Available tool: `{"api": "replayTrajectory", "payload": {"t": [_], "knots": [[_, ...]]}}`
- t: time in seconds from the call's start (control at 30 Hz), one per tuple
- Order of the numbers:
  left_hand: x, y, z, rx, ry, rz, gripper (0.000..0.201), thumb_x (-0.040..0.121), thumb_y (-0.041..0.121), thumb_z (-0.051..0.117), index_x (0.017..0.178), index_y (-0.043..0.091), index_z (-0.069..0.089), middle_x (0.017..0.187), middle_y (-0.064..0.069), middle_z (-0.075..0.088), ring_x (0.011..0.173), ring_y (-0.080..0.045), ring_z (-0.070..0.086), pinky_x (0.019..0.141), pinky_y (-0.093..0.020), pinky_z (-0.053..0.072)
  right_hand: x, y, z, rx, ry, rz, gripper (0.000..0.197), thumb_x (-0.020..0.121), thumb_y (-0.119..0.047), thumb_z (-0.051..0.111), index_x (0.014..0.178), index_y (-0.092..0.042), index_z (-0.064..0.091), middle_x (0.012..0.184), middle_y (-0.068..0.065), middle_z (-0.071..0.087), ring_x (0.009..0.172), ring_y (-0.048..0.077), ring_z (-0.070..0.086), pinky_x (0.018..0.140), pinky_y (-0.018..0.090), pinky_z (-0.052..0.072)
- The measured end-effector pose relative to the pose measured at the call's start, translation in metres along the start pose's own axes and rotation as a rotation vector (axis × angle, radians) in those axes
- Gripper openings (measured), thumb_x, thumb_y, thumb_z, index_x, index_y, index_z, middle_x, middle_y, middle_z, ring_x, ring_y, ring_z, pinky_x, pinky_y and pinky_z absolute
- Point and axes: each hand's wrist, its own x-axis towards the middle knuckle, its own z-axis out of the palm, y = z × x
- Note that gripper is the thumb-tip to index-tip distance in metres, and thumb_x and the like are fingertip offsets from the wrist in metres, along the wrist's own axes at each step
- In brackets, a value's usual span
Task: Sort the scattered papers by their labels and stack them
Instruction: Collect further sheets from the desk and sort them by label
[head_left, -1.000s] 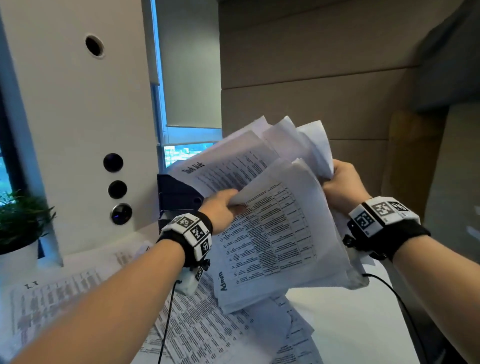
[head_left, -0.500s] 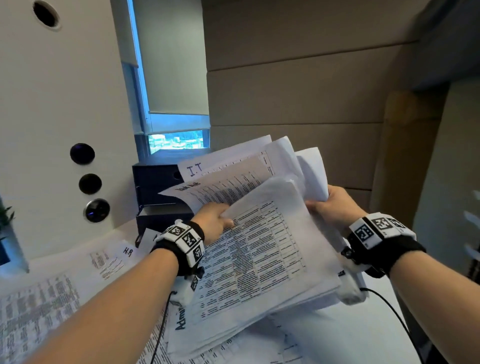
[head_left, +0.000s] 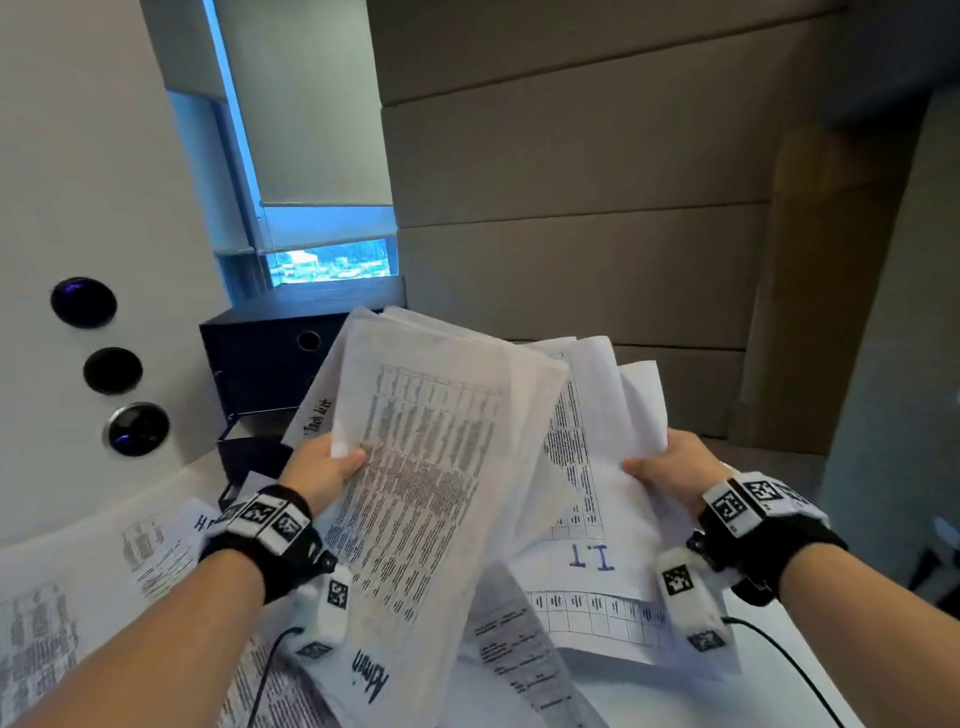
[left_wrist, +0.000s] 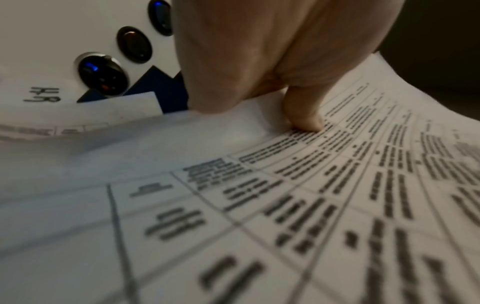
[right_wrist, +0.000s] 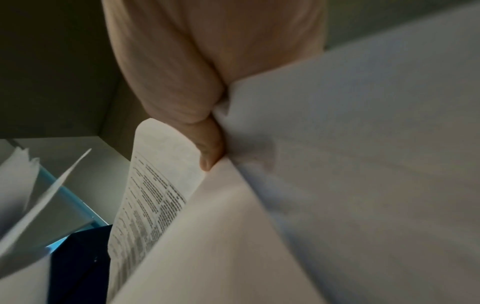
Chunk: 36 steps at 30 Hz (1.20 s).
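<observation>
My left hand (head_left: 332, 467) pinches a bundle of printed sheets (head_left: 421, 499) by its left edge, thumb on top; the front sheet is marked "Admin" (head_left: 371, 678) at its lower end. In the left wrist view the thumb (left_wrist: 303, 115) presses on the printed table (left_wrist: 285, 195). My right hand (head_left: 660, 467) grips a second bundle (head_left: 597, 447) by its right edge; a sheet marked "I.T" (head_left: 592, 557) hangs below it. The right wrist view shows the thumb (right_wrist: 207, 148) clamped on folded sheets (right_wrist: 337, 164). Both bundles are held above the table.
More printed sheets lie on the white table (head_left: 649, 696), one at left marked "HR" (left_wrist: 43, 95). A black drawer box (head_left: 265, 364) stands behind the papers under the window. A white panel with round dark buttons (head_left: 111, 370) is at left.
The single bundle has split: my left hand now holds the Admin sheets apart to the left, my right hand holds the rest, and the I.T sheet shows between them. The view has tilted down.
</observation>
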Motion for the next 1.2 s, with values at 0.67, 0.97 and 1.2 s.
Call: {"api": "replayTrajectory", "payload": {"t": [0.67, 0.97, 1.2], "knots": [[0.047, -0.050, 0.016, -0.271, 0.189, -0.246, 0.039, 0.090, 0.023, 0.062, 0.127, 0.011, 0.057, 0.119, -0.007, 0.064, 0.112, -0.030, 0.056, 0.104, -0.048, 0.040, 0.012, -0.002, 0.018, 0.166, 0.017, -0.045, 0.023, 0.077, 0.001, 0.072, 0.098, -0.006, 0.067, 0.090, 0.015, 0.070, 0.084, 0.035, 0.068, 0.084, 0.050, 0.055], [0.037, -0.017, 0.028, -0.391, 0.095, -0.059, 0.025, 0.091, 0.013, 0.060, 0.115, 0.013, 0.065, 0.110, -0.006, 0.070, 0.104, -0.026, 0.064, 0.099, -0.049, 0.046, 0.002, -0.023, 0.024, 0.235, -0.011, -0.119, 0.021, 0.081, 0.006, 0.068, 0.100, -0.002, 0.064, 0.080, 0.010, 0.068, 0.063, 0.019, 0.064, 0.054, 0.027, 0.055], [0.025, 0.028, 0.025, -0.443, 0.188, 0.136, 0.013, 0.086, 0.016, 0.068, 0.098, 0.020, 0.070, 0.097, -0.003, 0.073, 0.094, -0.021, 0.069, 0.090, -0.045, 0.054, -0.009, -0.068, 0.014, 0.169, -0.021, -0.225, 0.022, 0.080, -0.008, 0.075, 0.099, -0.010, 0.064, 0.087, 0.007, 0.070, 0.076, 0.023, 0.067, 0.069, 0.038, 0.057]]}}
